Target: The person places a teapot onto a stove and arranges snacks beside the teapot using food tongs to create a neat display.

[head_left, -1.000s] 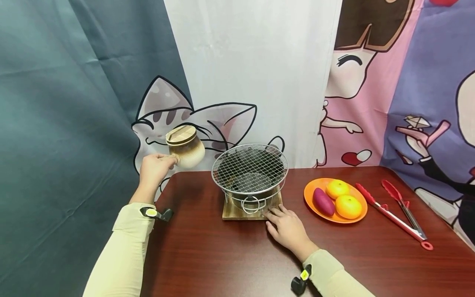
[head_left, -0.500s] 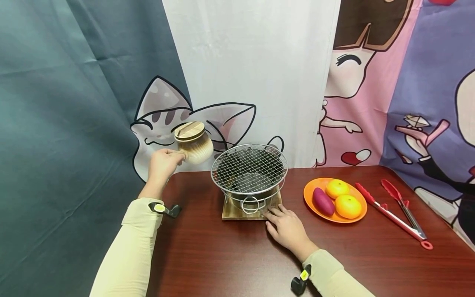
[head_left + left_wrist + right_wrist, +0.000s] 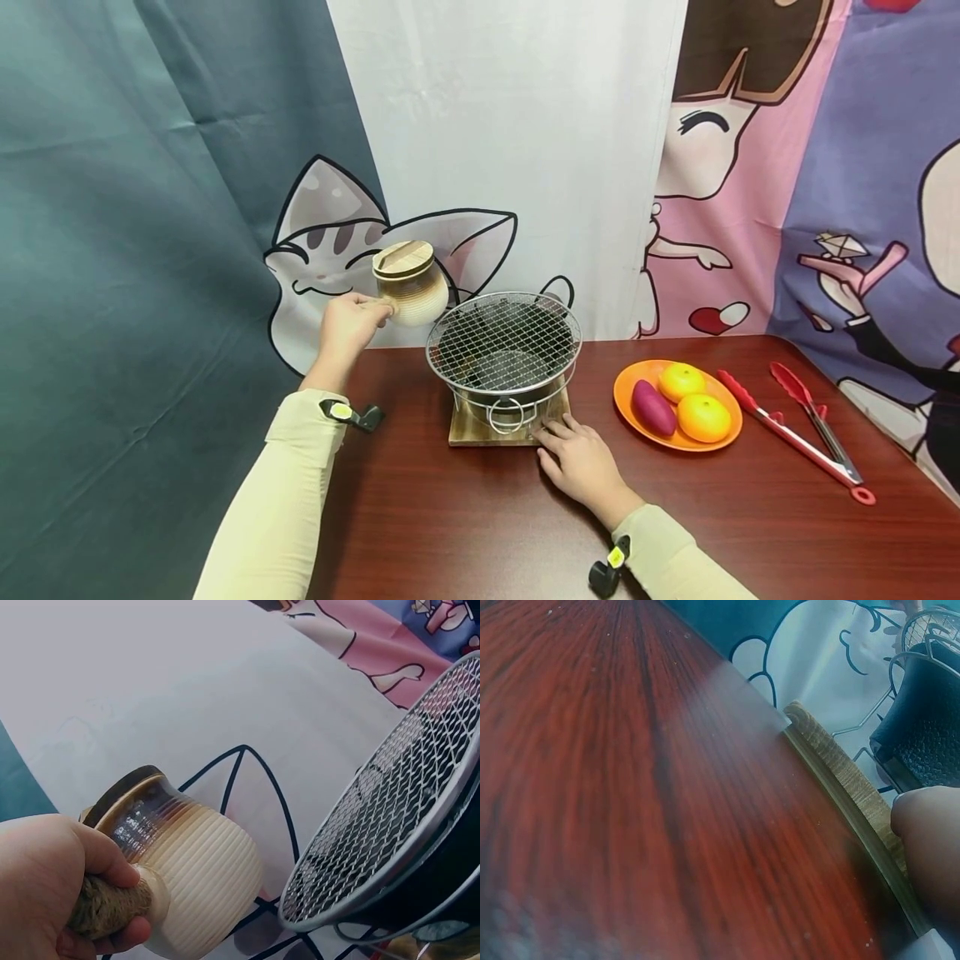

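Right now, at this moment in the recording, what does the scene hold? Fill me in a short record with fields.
Left hand: left hand grips the twine-wrapped handle of a pot
Pot: ribbed pot, held in the air, wooden lid on
Right hand: right hand has its fingers at the near right corner of a wooden board
On the board: a stove topped with a round wire mesh
Plate: orange plate with two orange fruits and a purple oval item
Far right: red-and-metal tongs, arms spread
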`<state>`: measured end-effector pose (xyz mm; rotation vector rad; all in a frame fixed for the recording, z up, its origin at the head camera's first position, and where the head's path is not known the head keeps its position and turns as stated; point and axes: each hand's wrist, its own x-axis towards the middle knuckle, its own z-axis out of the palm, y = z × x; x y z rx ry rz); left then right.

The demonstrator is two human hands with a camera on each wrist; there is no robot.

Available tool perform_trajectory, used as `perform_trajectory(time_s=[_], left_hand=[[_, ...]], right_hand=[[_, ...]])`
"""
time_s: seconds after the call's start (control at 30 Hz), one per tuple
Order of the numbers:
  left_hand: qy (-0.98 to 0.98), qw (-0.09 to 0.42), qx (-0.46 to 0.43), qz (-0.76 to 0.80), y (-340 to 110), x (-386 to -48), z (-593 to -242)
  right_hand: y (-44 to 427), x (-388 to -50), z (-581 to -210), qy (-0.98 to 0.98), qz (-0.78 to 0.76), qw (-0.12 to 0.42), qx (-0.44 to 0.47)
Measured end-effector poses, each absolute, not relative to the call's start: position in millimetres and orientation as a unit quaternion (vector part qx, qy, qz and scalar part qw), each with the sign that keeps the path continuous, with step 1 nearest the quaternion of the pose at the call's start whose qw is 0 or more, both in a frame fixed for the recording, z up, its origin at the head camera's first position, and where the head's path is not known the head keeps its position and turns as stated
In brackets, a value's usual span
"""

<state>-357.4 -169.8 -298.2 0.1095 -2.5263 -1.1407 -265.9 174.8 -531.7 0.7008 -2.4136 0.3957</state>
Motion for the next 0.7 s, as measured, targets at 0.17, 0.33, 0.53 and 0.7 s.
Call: perform_trajectory(time_s=[0.17, 0.33, 0.53, 0.7], left_hand=[[-0.893, 0.177, 0.036, -0.413, -161.5, -361.6, -295.9], [-0.896, 0.179, 0.028, -0.406, -152.0, -366.5, -293.8], [-0.895, 0.184, 0.02, -0.406, -141.5, -371.3, -292.4], [-0.898, 0.178, 0.022, -0.401, -131.9, -373.4, -290.7]], right_hand=[[174.8, -265.0, -531.0, -0.907, 0.152, 0.293, 0.262], [174.7, -264.0, -530.8, -0.91, 0.151, 0.288, 0.258], [174.2, -263.5, -530.0, -0.913, 0.148, 0.285, 0.253], [174.3, -262.8, -529.3, -0.913, 0.152, 0.283, 0.252]])
